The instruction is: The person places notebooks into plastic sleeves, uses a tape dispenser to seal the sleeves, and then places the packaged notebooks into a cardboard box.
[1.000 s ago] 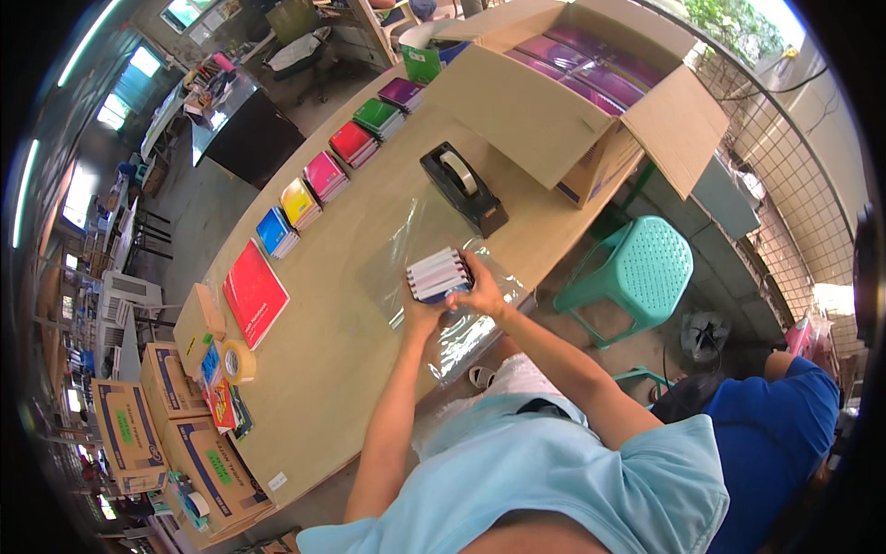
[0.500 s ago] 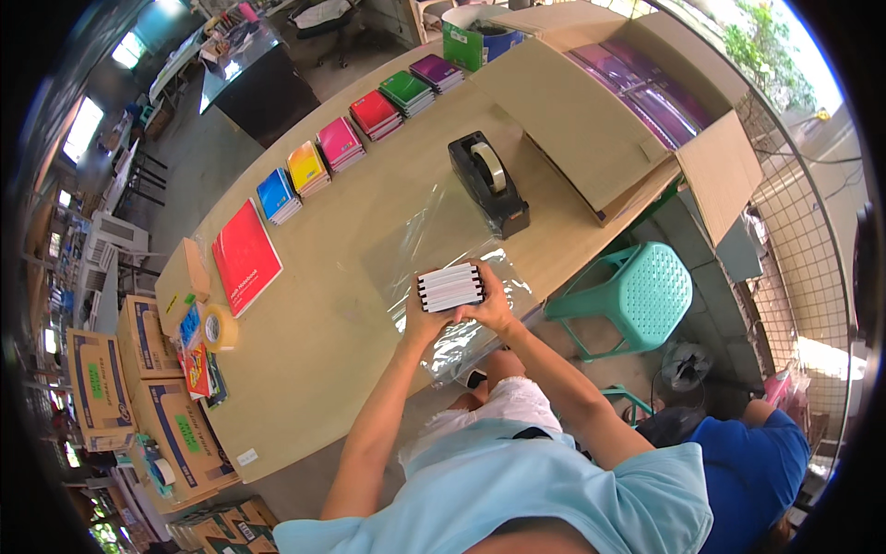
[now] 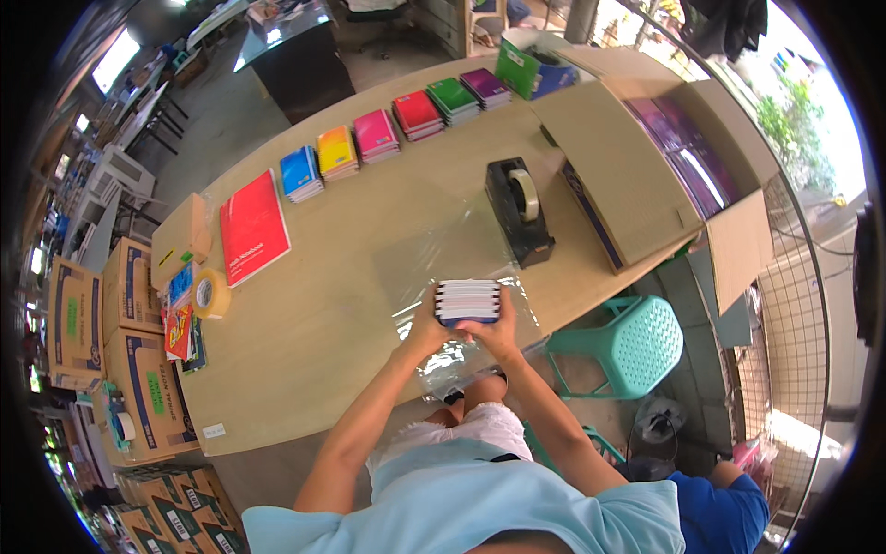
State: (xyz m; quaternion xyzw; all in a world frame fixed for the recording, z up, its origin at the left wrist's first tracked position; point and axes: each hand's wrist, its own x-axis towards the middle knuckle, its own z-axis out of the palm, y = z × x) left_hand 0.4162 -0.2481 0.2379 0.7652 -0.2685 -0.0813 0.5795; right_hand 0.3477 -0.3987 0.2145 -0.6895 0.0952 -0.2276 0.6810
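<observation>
Both my hands are closed round a small stack of notebooks, held just above the near edge of the bench. L hand grips the stack's left end, fingers curled under & thumb up the side; R hand holds the right end the same way. Stack shows white page edges w/ a dark blue cover at the bottom. It sits over a clear plastic sheet spread on the bench top; sheet's near end hangs crumpled off the edge below my hands. Can't tell if the stack touches the sheet.

Just beyond, to the right, a black tape dispenser w/ a roll of clear tape on it, close to the sheet's far right corner. Further right, an open cardboard box w/ purple notebooks inside, flaps spread out. Along the far side of the bench, a row of small notebook piles: blue, yellow-orange, pink, red, green, purple. Left of that row a big red notebook lies flat, and near the left end a roll of yellowish tape. Under the bench, right of my knees, a teal plastic stool. Cardboard cartons stacked on the floor at far left.
</observation>
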